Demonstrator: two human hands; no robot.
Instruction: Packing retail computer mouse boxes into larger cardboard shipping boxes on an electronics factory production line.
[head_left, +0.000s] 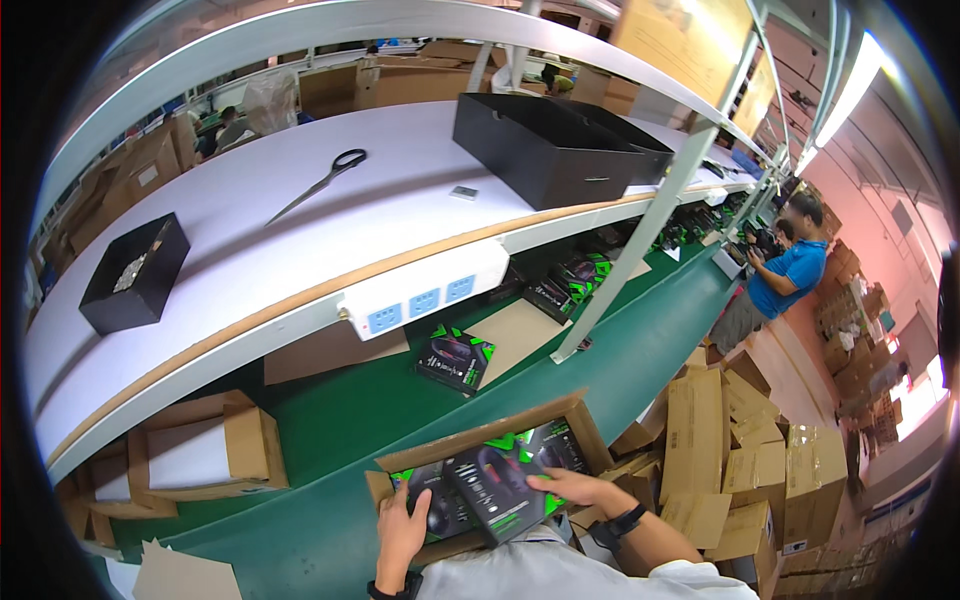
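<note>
An open brown carton [585, 420] sits in front of me at the bench's near edge, with black-and-green boxes in it. Each shows a computer mouse on its face. One mouse box [490, 490] lies tilted on top, its near edge toward my body. My right hand [575, 487] grips its right side, thumb on the face and the other fingers partly hidden. At the carton's left end, my left hand [400, 525] rests against another mouse box [450, 515], thumb and fingers apart. Both wrists wear dark bands.
Another mouse box [456, 360] lies on the green bench [330, 400], below a white socket strip [425, 295]. The white shelf [390, 190] holds scissors [318, 187], a small black box [135, 275] and a large black bin [560, 150]. Brown cartons [695, 430] crowd the right; a person [790, 275] stands beyond.
</note>
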